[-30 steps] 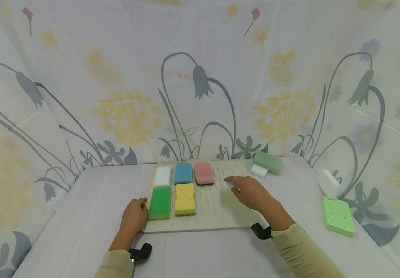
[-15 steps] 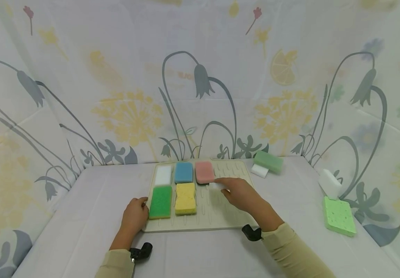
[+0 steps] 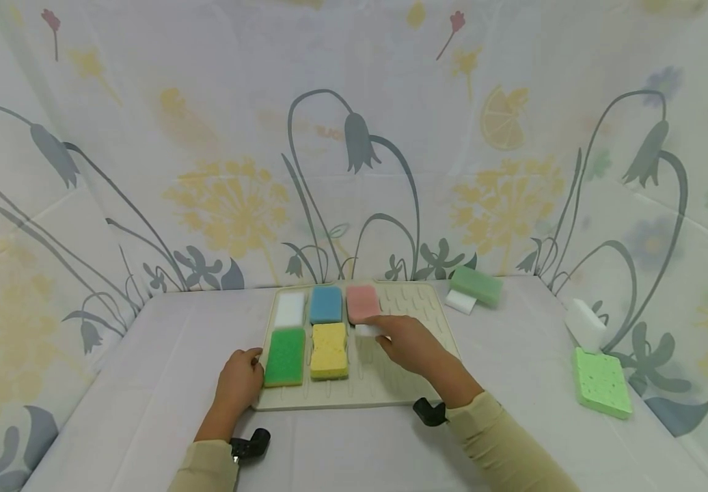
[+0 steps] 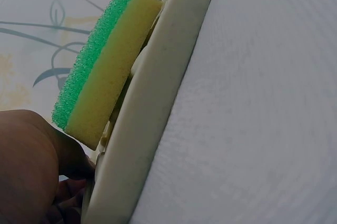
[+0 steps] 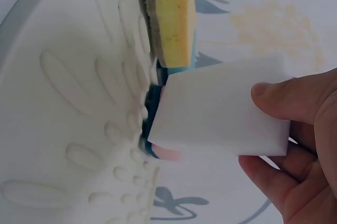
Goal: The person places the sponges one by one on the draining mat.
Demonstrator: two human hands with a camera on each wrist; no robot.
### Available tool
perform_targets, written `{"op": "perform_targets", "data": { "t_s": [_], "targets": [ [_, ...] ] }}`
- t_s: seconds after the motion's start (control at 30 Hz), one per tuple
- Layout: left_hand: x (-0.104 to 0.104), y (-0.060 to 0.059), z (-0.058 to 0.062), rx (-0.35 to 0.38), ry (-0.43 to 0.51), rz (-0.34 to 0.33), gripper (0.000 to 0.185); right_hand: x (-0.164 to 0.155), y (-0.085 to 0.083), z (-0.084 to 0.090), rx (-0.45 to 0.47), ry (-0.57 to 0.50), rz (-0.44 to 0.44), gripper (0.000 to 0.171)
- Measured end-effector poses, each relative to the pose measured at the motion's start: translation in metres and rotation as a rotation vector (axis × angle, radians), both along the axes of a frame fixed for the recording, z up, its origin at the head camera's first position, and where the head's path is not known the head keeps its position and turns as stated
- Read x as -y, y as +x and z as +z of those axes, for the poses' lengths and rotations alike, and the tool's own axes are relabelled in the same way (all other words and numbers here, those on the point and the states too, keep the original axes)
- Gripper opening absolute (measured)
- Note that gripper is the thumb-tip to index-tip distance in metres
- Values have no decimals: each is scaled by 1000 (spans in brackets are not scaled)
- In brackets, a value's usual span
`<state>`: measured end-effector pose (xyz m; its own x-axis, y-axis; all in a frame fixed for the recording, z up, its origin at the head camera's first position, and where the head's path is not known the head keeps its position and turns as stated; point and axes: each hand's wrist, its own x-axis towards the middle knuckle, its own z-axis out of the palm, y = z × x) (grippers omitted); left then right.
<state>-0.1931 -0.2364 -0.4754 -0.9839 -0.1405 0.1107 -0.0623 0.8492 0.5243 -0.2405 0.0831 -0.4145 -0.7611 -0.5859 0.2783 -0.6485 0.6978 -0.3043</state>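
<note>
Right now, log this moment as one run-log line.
right hand: pinches white sponge over mat, beside yellow sponge | left hand: rests on mat edge by green sponge

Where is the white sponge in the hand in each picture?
Head: the white sponge sits mid-frame, held by the right hand over the mat, just below the pink sponge.
Left wrist: not in it.
Right wrist: the white sponge fills the centre right, pinched by the fingers.
Shared landmark: the yellow sponge on the mat.
</note>
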Motion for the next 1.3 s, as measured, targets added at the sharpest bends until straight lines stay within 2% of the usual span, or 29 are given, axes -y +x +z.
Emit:
{"op": "perform_targets", "data": {
  "t_s": [0.3, 0.53, 0.8, 1.0, 1.17, 1.3],
  "targets": [
    [0, -1, 0, -6, -3, -2, 35, 11, 0, -10, -13, -16, -1, 39],
    [0, -2, -1, 7, -2, 0, 35, 18, 5, -18, 29, 78, 15, 37],
    [1, -3, -2, 14, -9, -2, 36, 20, 14, -27, -2, 133, 55, 34],
    [2, -5, -4, 18, -7, -4, 36, 21, 19, -34, 17, 154, 49, 29],
    [3, -6, -5, 14, -9, -1, 36, 23, 21, -39, -3, 152, 47, 26],
    [3, -5, -5, 13, -9, 1, 36, 26, 20, -41, -7, 162, 13, 27]
  ]
}}
